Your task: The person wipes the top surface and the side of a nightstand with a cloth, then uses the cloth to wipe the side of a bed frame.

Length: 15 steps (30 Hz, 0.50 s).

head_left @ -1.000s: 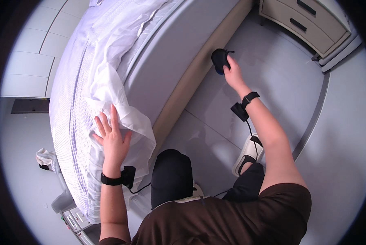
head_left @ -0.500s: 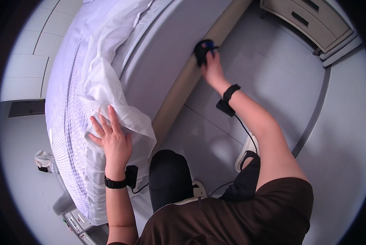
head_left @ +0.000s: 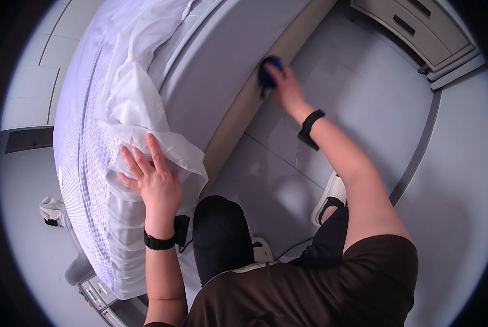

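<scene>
My left hand [head_left: 158,185] lies with fingers spread on the bunched white fabric [head_left: 137,103] at the side of the bed, and grips nothing. Farther out to the right, my right hand [head_left: 290,94] is closed on a small dark blue and black object [head_left: 269,73]. That object is smeared by motion, so its exact kind does not show. It is against the beige lower rail [head_left: 244,106] of the bed. Above the rail runs the grey padded side [head_left: 216,71] of the bed.
A lilac quilted bedspread [head_left: 86,163] covers the bed. A beige drawer cabinet [head_left: 418,27] stands at the far right, near the wall. My black-clad knee [head_left: 222,234] is beside the bed, and a white slipper [head_left: 331,196] is on the grey tiled floor [head_left: 364,131].
My right hand, still holding the dark object, has shifted slightly along the rail and turned, so more of its blue side shows. My left hand stays spread on the white fabric.
</scene>
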{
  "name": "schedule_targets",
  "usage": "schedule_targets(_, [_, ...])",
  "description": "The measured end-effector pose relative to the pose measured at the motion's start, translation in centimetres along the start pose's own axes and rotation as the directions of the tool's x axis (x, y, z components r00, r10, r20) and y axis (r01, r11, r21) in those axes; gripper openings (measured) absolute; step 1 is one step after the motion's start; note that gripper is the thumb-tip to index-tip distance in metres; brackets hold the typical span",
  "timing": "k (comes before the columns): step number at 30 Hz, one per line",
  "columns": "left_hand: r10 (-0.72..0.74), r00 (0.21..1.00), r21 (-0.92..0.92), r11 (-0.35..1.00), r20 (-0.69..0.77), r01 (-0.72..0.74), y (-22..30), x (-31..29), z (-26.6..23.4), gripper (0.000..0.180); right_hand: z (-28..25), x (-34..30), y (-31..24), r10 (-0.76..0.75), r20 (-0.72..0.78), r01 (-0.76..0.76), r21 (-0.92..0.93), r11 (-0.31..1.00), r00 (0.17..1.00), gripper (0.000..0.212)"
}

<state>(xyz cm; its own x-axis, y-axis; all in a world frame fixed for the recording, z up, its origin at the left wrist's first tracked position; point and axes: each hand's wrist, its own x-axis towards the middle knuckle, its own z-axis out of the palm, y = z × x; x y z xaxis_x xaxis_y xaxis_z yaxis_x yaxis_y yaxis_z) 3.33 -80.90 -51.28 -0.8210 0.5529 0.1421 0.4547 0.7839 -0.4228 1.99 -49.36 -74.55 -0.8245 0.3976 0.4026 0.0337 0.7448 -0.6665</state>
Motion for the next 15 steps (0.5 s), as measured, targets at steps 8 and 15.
schedule_targets(8, [0.017,1.000,0.001,1.000,-0.016,-0.017,0.8,0.4,0.1,0.097,2.7,2.1,5.4,0.100,-0.358,0.007,0.286,0.958,0.928,0.053])
schedule_targets(15, [-0.005,1.000,0.023,1.000,0.002,0.005,0.3,0.2,0.0,0.098,7.0,-9.9,-10.1,0.208,0.227,-0.297,0.500,0.813,0.951,0.039])
